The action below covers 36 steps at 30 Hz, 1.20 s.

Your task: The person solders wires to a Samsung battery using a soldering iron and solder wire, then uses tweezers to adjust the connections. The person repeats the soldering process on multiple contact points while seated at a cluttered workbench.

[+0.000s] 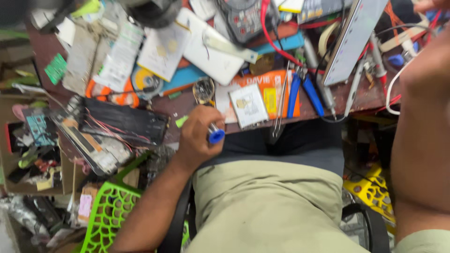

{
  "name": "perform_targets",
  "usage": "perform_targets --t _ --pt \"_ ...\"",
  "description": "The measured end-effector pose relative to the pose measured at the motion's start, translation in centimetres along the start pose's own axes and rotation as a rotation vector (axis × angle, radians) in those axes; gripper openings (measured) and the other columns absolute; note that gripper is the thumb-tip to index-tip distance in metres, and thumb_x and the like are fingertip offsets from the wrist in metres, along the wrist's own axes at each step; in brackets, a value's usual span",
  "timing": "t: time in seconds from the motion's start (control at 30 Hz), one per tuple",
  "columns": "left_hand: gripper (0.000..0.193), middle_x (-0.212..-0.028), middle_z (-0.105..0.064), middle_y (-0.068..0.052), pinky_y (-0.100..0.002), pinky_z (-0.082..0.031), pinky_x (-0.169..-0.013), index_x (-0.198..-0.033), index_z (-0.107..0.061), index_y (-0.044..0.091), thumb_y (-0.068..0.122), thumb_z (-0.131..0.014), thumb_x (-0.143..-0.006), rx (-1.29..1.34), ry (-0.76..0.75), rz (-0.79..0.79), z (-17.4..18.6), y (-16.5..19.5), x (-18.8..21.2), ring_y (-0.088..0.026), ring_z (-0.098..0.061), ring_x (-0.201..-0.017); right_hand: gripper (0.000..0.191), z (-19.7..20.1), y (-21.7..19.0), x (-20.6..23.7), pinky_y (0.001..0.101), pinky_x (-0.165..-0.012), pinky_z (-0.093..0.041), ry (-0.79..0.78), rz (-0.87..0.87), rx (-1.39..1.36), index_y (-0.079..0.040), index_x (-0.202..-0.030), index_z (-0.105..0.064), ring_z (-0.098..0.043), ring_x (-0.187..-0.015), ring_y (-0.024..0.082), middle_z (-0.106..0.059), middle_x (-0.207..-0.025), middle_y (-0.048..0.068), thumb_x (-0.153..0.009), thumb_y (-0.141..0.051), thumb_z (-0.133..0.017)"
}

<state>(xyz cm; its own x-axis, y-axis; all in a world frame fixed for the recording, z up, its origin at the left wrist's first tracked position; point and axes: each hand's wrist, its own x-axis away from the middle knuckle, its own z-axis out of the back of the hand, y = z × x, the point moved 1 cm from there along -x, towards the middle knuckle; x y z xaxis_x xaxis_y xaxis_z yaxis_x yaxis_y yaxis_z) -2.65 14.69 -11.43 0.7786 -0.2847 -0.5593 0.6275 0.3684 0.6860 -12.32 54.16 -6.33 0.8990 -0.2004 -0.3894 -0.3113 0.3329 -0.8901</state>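
Clenched round a blue-tipped tool (215, 135), the left hand (197, 136) sits at the desk edge (187, 110), just below a small metal part (203, 90). Looks like he's between steps w/ tool in hand; next move prob needs steady aim. Right hand (429, 5) is cut off at the top corner, grip can't be told.

Left hand (199, 136) is curled up in a loose fist down in front of the lap, fingers (212, 122) wrapped closed around something small, with the bare forearm running down and to the left out of the shot. Right arm is raised way up close to the camera, and the right hand (433, 4) is barely visible at the top edge, so no idea what those fingers are doing.
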Motion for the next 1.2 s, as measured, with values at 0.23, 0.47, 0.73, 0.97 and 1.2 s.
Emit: perform_targets --t 0.23,0.47,0.73,0.97,1.2 --pt "0.037 -0.099 -0.062 -0.013 -0.036 -0.054 -0.078 -0.112 -0.064 0.006 -0.013 -0.069 -0.079 -0.032 -0.009 0.147 -1.1 2.3 0.2 -0.027 -0.065 -0.090 0.013 2.4 -0.1 15.8 0.0380 -0.078 -0.055 0.139 -0.286 -0.664 -0.012 -0.113 -0.057 -0.064 -0.087 0.023 -0.066 -0.094 0.008 -0.108 -0.022 -0.064" --pt "0.043 -0.114 -0.047 -0.013 -0.027 -0.047 -0.088 -0.126 -0.036 0.008 -0.011 -0.061 -0.096 0.307 0.052 0.295 -4.2 3.1 1.7 -0.015 -0.051 -0.094 0.021 4.6 0.4 20.9 0.0304 -0.073 -0.052 0.057 -0.660 -1.203 -0.012 -0.098 -0.055 -0.059 -0.080 0.018 -0.067 -0.083 0.008 -0.116 -0.023 -0.058" --pt "0.047 -0.112 -0.061 -0.014 -0.026 -0.054 -0.084 -0.124 -0.035 0.007 -0.012 -0.070 -0.099 0.384 0.017 0.386 -5.1 3.8 2.2 -0.013 -0.063 -0.093 0.014 4.8 0.7 21.2 0.0279 -0.071 -0.053 -0.010 -0.774 -1.370 -0.011 -0.107 -0.060 -0.060 -0.079 0.017 -0.068 -0.082 0.008 -0.114 -0.022 -0.055" --pt "0.035 -0.102 -0.064 -0.010 -0.029 -0.056 -0.080 -0.119 -0.046 0.005 -0.005 -0.074 -0.100 0.236 -0.070 0.265 -6.2 3.7 1.4 -0.017 -0.067 -0.091 0.020 1.2 3.0 22.0 0.0387 -0.084 -0.060 -0.100 -0.515 -0.850 -0.007 -0.126 -0.067 -0.071 -0.094 0.024 -0.074 -0.104 0.015 -0.108 -0.013 -0.073" --pt "0.038 -0.103 -0.061 -0.011 -0.035 -0.053 -0.078 -0.121 -0.045 0.004 -0.006 -0.074 -0.099 0.213 -0.183 0.176 -6.9 2.2 2.1 -0.025 -0.064 -0.089 0.031 -2.3 4.5 20.2 0.0355 -0.083 -0.062 -0.393 0.125 -0.002 0.004 -0.119 -0.068 -0.075 -0.092 0.031 -0.073 -0.113 0.025 -0.100 -0.020 -0.078"
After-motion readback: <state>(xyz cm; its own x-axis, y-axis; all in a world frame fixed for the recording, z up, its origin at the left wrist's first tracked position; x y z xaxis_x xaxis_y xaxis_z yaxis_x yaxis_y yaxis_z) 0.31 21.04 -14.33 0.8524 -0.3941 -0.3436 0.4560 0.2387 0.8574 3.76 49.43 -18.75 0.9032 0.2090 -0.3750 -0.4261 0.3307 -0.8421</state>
